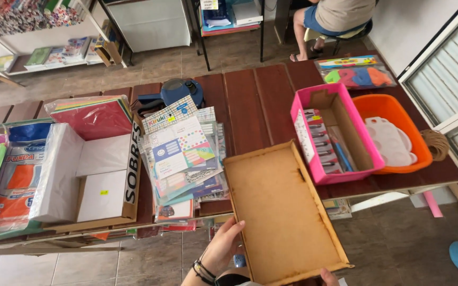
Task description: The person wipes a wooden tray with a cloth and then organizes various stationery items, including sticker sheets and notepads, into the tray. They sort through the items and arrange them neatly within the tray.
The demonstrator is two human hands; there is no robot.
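Tray (282, 212), flat brown wood w/ low sides, sits in our hands, half over the desk (255, 100) edge, half over the floor. Our left hand (222, 246) holds its left side, fingers (234, 229) curled on the rim. Our right hand (328, 276) is at the bottom edge, mostly hidden, so we can't tell its fingers. Just right of the tray sits a pink bin (331, 132), touching an orange tub (398, 132). Sticker sheets (184, 153) lie left.

tray (284, 212) right of sticker sheets (182, 153), left of bin (303, 108)
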